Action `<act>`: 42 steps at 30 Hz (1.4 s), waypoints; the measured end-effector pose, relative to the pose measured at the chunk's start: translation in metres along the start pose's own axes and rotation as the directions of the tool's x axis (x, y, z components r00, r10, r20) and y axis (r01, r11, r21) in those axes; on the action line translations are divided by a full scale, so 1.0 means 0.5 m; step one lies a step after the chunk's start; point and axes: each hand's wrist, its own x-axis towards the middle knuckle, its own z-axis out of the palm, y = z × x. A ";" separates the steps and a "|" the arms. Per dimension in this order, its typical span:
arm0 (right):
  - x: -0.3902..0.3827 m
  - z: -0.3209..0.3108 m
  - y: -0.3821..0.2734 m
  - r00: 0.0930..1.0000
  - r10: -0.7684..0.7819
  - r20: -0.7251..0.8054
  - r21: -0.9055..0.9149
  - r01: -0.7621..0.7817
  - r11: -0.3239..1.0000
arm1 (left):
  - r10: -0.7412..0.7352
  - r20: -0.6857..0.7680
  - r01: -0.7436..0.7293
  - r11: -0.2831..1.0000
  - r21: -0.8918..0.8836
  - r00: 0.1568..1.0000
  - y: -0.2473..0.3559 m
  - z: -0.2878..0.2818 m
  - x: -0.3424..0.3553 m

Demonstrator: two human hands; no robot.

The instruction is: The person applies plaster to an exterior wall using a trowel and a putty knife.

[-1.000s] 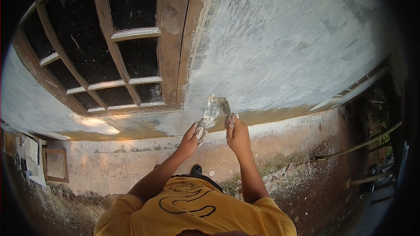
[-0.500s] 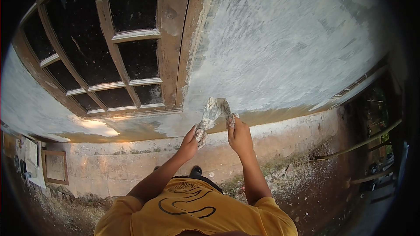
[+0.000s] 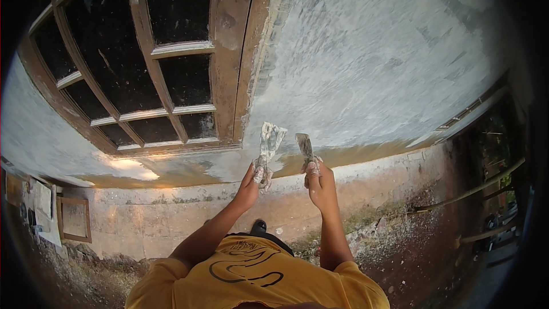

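Observation:
My left hand (image 3: pixel 251 185) is closed around the handle of a putty knife (image 3: pixel 271 142), whose wide blade is smeared with pale putty. Some putty also coats my left fingers. In my right hand (image 3: pixel 322 186) is a second, darker putty knife (image 3: pixel 305 146), held with its blade up and my thumb along its handle. The two blades are apart, with a small gap between them. Both stand in front of the wall (image 3: pixel 366 68), which is streaked with grey-white skim coat and has a bare brownish band along its bottom.
A brown wooden window (image 3: pixel 226 68) with dark panes fills the upper left. Below the wall runs a worn concrete ledge (image 3: pixel 171 212). A small wooden frame (image 3: pixel 74 219) leans at the far left. Poles (image 3: pixel 480 186) and rubble-strewn ground (image 3: pixel 394 252) lie to the right.
The two blades, which met or overlapped half a second ago, have separated. My right hand has moved slightly right and down with its knife; the left knife now stands more upright.

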 end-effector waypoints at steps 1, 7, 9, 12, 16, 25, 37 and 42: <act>-0.013 0.009 0.005 0.999 -0.010 0.041 0.009 0.010 1.000 | 0.013 -0.026 -0.013 1.000 0.004 1.000 -0.010 -0.006 0.004; -0.041 0.063 -0.007 0.989 0.022 0.146 -0.295 0.023 0.955 | -0.029 -0.008 0.028 0.990 -0.141 1.000 -0.035 -0.017 0.010; -0.031 0.071 0.007 0.986 -0.125 0.108 -0.220 0.146 0.965 | -0.024 0.091 0.043 0.975 -0.218 0.996 -0.032 -0.007 0.008; -0.015 0.049 0.009 0.990 -0.012 0.142 -0.379 0.066 0.923 | -0.053 0.125 0.099 0.909 -0.404 0.991 -0.027 -0.003 0.005; -0.027 0.016 0.019 0.999 -0.036 0.000 -0.289 0.035 0.957 | -0.044 0.106 0.082 0.915 -0.395 0.993 -0.025 -0.015 0.006; -0.095 0.094 0.033 0.997 -0.074 0.015 -0.182 0.076 0.980 | 0.097 -0.030 -0.092 0.985 0.149 0.995 -0.037 -0.017 0.011; -0.026 0.096 0.055 0.921 -0.266 -0.284 -0.034 0.267 0.963 | 0.253 0.152 -0.291 0.724 0.625 0.955 0.002 -0.020 0.007; -0.020 0.069 0.061 0.934 -0.250 -0.254 0.073 0.277 0.958 | 0.229 0.074 -0.217 0.696 0.684 0.971 0.054 -0.011 0.007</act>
